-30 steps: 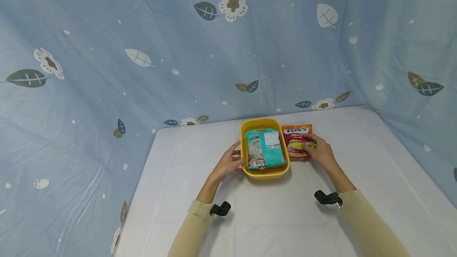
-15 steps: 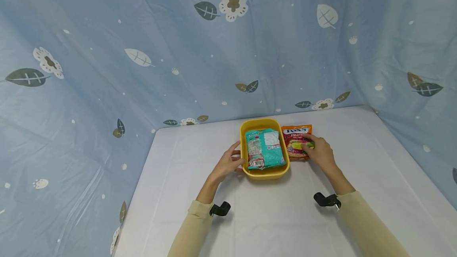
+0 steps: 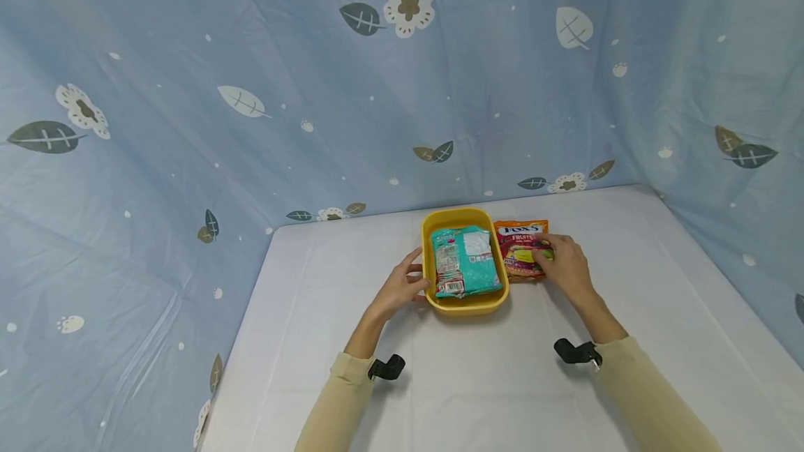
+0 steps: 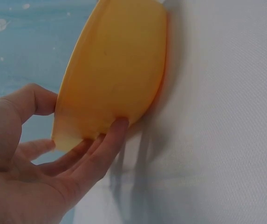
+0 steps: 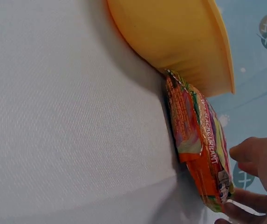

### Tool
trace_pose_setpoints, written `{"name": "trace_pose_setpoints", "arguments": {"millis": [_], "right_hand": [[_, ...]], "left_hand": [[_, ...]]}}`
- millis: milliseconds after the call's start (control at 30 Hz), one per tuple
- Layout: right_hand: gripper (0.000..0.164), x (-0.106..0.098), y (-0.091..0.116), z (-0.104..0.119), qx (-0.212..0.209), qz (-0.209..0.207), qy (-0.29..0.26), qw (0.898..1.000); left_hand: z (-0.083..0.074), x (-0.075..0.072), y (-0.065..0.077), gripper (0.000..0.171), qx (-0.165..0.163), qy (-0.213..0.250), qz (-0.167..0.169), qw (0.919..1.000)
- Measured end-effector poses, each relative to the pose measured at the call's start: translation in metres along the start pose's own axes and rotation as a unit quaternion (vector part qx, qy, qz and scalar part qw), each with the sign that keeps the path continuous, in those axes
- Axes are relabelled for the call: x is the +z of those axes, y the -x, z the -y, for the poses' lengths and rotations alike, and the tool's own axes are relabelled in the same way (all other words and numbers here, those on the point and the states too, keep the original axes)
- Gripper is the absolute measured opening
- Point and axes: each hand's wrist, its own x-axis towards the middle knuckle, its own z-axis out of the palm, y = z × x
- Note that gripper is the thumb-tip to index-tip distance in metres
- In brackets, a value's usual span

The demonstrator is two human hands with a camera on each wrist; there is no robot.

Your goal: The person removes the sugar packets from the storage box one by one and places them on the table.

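A yellow plastic tub (image 3: 466,309) stands on the white cloth with a teal snack packet (image 3: 482,274) lying inside it. My left hand (image 3: 400,288) touches the tub's left side, fingers spread against the outer wall and thumb at the rim, as the left wrist view shows. Against the tub's right side lies a red and orange bag of Fox's fruit candy (image 3: 518,237). Over its right part is my right hand (image 3: 565,267). In the right wrist view the thumb is just above the bag's face and the fingertips are at its edge, partly out of frame.
A white cloth (image 3: 477,382) covers the table. Behind it and at both sides hangs a blue curtain (image 3: 352,110) with leaf and flower prints. Each wrist carries a small black camera mount, such as the right one (image 3: 574,352).
My right hand and wrist have shifted very slightly. The left hand, tub, teal packet and candy bag stay in place.
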Motion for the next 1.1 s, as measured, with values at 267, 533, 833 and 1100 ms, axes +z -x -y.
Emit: {"name": "trace_pose_setpoints", "arguments": {"millis": [267, 533, 833, 1100], "right_hand": [[0.046, -0.005, -0.001, 0.003, -0.018, 0.012, 0.043, 0.999], [0.046, -0.009, -0.001, 0.009, -0.028, 0.033, 0.071, 0.997], [0.050, -0.015, 0.000, 0.020, -0.030, 0.060, 0.090, 0.994], [0.053, -0.021, -0.002, 0.025, -0.027, 0.091, 0.097, 0.991]], "left_hand": [[-0.001, 0.000, 0.000, 0.080, -0.004, 0.004, -0.001, 1.0000], [-0.001, 0.000, 0.000, 0.080, -0.003, 0.006, 0.002, 1.0000], [-0.002, -0.001, 0.001, 0.079, -0.005, 0.009, 0.004, 0.9999], [0.001, -0.002, -0.002, 0.078, 0.000, 0.004, 0.005, 1.0000]]}}
